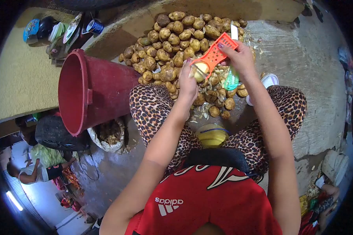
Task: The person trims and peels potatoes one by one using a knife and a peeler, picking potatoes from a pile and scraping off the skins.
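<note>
My left hand (188, 82) is wrapped round a pale, peeled potato (200, 69) above the pile. My right hand (239, 56) grips an orange plastic peeler (217, 53) with holes along its body; its blade end lies against the potato. Behind and below the hands is a large heap of unpeeled brown potatoes (172, 43). A green plastic piece (231, 80) rests on the heap under my right wrist. A flat white strip (234, 32) shows just beyond the peeler; whether the two are joined is hidden by my hand.
A big red bucket (106, 86) stands tilted in view at left, with an open white sack (121, 141) beside it. Between my legs sits a yellow container (212, 135). Peelings litter the floor. Another person (35, 172) is at far left, with a person's arm (330, 190) at lower right.
</note>
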Action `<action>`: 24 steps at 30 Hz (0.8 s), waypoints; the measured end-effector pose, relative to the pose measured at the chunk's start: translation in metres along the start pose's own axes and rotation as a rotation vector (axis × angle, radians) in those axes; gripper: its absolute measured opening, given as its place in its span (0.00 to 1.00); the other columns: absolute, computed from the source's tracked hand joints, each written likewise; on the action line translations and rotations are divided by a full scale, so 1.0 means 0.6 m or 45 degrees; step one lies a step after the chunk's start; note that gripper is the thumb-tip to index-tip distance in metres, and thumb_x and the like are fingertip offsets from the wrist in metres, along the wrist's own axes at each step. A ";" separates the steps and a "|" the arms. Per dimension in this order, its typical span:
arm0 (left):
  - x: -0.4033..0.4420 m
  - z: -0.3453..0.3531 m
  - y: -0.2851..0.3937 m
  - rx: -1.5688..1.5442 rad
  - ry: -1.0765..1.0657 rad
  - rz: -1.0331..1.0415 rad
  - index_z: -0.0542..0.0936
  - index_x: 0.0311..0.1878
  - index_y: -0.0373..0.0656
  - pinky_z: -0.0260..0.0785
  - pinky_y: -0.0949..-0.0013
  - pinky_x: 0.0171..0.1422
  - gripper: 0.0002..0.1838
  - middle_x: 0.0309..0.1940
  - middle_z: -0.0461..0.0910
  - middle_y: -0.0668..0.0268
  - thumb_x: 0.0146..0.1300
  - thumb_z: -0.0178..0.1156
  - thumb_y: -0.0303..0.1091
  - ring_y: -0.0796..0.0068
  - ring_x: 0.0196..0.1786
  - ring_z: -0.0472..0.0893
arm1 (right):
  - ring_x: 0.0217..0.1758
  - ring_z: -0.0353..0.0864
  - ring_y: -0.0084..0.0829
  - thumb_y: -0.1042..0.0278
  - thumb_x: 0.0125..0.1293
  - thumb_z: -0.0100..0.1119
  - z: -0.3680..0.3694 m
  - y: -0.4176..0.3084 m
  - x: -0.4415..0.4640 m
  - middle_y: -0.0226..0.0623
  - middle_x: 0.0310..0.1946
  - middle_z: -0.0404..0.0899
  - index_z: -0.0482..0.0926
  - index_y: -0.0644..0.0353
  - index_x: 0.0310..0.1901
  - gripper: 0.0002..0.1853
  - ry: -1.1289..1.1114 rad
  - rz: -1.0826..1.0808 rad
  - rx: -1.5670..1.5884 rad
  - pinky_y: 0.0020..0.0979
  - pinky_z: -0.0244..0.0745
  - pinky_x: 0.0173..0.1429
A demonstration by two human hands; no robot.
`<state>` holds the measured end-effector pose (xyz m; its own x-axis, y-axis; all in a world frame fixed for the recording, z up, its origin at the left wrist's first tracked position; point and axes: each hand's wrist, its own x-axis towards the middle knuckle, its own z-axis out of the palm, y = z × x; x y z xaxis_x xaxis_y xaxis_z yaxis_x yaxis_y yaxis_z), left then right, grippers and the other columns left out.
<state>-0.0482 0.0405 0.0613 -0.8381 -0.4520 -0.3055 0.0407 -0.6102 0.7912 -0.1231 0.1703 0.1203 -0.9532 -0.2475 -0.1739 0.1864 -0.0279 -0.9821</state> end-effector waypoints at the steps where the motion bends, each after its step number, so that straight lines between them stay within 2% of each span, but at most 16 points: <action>1: -0.001 -0.004 -0.001 0.008 -0.042 -0.035 0.73 0.41 0.38 0.70 0.74 0.32 0.17 0.33 0.78 0.63 0.67 0.41 0.42 0.76 0.33 0.78 | 0.22 0.76 0.19 0.65 0.57 0.60 -0.005 0.004 0.005 0.33 0.26 0.78 0.75 0.65 0.36 0.12 0.013 -0.017 -0.002 0.18 0.70 0.23; 3: 0.002 -0.013 0.002 0.019 -0.129 -0.098 0.73 0.40 0.38 0.69 0.73 0.40 0.16 0.34 0.77 0.62 0.66 0.43 0.41 0.75 0.36 0.77 | 0.19 0.76 0.20 0.65 0.56 0.61 -0.030 0.011 0.033 0.34 0.25 0.79 0.76 0.66 0.34 0.11 0.036 -0.061 -0.009 0.18 0.70 0.22; 4: 0.000 -0.016 0.006 0.106 -0.153 -0.147 0.73 0.38 0.38 0.69 0.72 0.40 0.16 0.33 0.77 0.62 0.66 0.42 0.41 0.75 0.35 0.77 | 0.20 0.77 0.20 0.66 0.56 0.60 -0.039 0.012 0.042 0.34 0.25 0.79 0.76 0.66 0.34 0.11 0.119 -0.084 0.003 0.19 0.72 0.22; 7: 0.000 -0.015 0.011 0.100 -0.204 -0.097 0.73 0.39 0.39 0.71 0.73 0.30 0.18 0.32 0.78 0.62 0.67 0.40 0.44 0.75 0.30 0.78 | 0.21 0.77 0.20 0.67 0.56 0.60 -0.069 0.003 0.059 0.34 0.26 0.79 0.75 0.67 0.35 0.11 0.218 -0.078 0.070 0.19 0.73 0.23; 8: 0.003 -0.016 0.006 0.096 -0.158 -0.076 0.73 0.38 0.40 0.71 0.72 0.30 0.17 0.32 0.78 0.61 0.67 0.39 0.43 0.73 0.31 0.78 | 0.21 0.76 0.20 0.68 0.56 0.60 -0.067 0.007 0.060 0.34 0.27 0.79 0.75 0.67 0.37 0.11 0.216 -0.052 0.117 0.18 0.73 0.23; 11: -0.006 0.003 0.015 -0.025 -0.063 -0.142 0.72 0.39 0.40 0.66 0.74 0.25 0.18 0.29 0.76 0.62 0.67 0.37 0.44 0.74 0.27 0.75 | 0.24 0.77 0.19 0.63 0.57 0.61 -0.035 0.001 0.029 0.32 0.28 0.79 0.75 0.64 0.40 0.14 -0.135 0.051 0.106 0.18 0.72 0.25; 12: -0.004 -0.006 0.016 -0.114 -0.232 -0.260 0.72 0.40 0.40 0.63 0.75 0.24 0.19 0.28 0.75 0.63 0.67 0.36 0.44 0.75 0.25 0.73 | 0.27 0.77 0.19 0.62 0.56 0.61 -0.026 0.004 0.022 0.31 0.29 0.79 0.76 0.64 0.40 0.14 -0.136 0.005 -0.057 0.19 0.73 0.26; 14: 0.005 -0.032 0.019 -0.296 -0.572 -0.496 0.71 0.41 0.41 0.58 0.76 0.22 0.20 0.25 0.73 0.64 0.67 0.35 0.45 0.77 0.21 0.69 | 0.28 0.77 0.19 0.62 0.57 0.60 -0.048 0.008 0.043 0.31 0.29 0.79 0.76 0.64 0.40 0.14 0.043 -0.173 -0.379 0.19 0.73 0.27; 15: 0.001 -0.029 0.022 -0.262 -0.525 -0.527 0.71 0.41 0.41 0.56 0.76 0.21 0.20 0.24 0.71 0.65 0.67 0.34 0.46 0.77 0.20 0.67 | 0.29 0.77 0.19 0.63 0.57 0.60 -0.059 0.005 0.053 0.31 0.29 0.78 0.76 0.64 0.40 0.14 0.129 -0.263 -0.539 0.20 0.73 0.28; 16: -0.002 -0.024 0.025 -0.227 -0.479 -0.556 0.71 0.41 0.41 0.54 0.77 0.20 0.21 0.23 0.70 0.66 0.66 0.34 0.47 0.77 0.19 0.65 | 0.28 0.77 0.18 0.63 0.59 0.59 -0.069 0.005 0.059 0.31 0.29 0.78 0.76 0.63 0.39 0.13 0.205 -0.313 -0.299 0.20 0.73 0.28; 19: -0.003 -0.015 0.024 -0.198 -0.352 -0.585 0.72 0.40 0.41 0.52 0.76 0.20 0.22 0.22 0.68 0.66 0.66 0.34 0.48 0.77 0.18 0.63 | 0.27 0.77 0.18 0.63 0.59 0.58 -0.062 0.000 0.052 0.31 0.28 0.78 0.75 0.62 0.39 0.12 0.046 -0.182 0.011 0.19 0.73 0.28; 20: -0.001 -0.012 0.023 -0.202 -0.308 -0.581 0.72 0.40 0.41 0.53 0.76 0.19 0.22 0.21 0.68 0.66 0.66 0.34 0.48 0.77 0.17 0.62 | 0.20 0.76 0.18 0.63 0.57 0.60 -0.039 0.003 0.035 0.32 0.25 0.78 0.76 0.65 0.36 0.13 0.054 -0.177 0.068 0.18 0.71 0.22; 21: -0.003 -0.005 0.027 -0.168 -0.246 -0.582 0.72 0.39 0.41 0.53 0.76 0.19 0.22 0.21 0.67 0.66 0.66 0.34 0.48 0.76 0.17 0.62 | 0.27 0.76 0.18 0.63 0.58 0.59 -0.021 0.005 0.021 0.30 0.28 0.78 0.74 0.62 0.40 0.13 -0.061 -0.030 0.023 0.19 0.72 0.26; 23: -0.013 0.011 0.037 -0.099 -0.115 -0.590 0.71 0.39 0.40 0.53 0.75 0.19 0.22 0.20 0.66 0.66 0.66 0.34 0.49 0.76 0.17 0.61 | 0.27 0.76 0.18 0.63 0.58 0.59 0.003 0.025 0.010 0.30 0.29 0.77 0.75 0.62 0.40 0.13 -0.073 -0.059 -0.051 0.19 0.71 0.25; 24: -0.011 0.001 0.031 -0.132 -0.184 -0.622 0.71 0.39 0.40 0.53 0.75 0.19 0.22 0.20 0.66 0.66 0.66 0.34 0.49 0.76 0.17 0.61 | 0.27 0.76 0.18 0.63 0.58 0.59 -0.012 0.028 0.019 0.31 0.28 0.77 0.75 0.63 0.40 0.13 0.022 -0.187 -0.264 0.18 0.71 0.25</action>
<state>-0.0422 0.0324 0.0786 -0.8391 -0.0087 -0.5439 -0.3263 -0.7920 0.5160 -0.1322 0.1739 0.1012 -0.9707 -0.2387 -0.0279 -0.0053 0.1375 -0.9905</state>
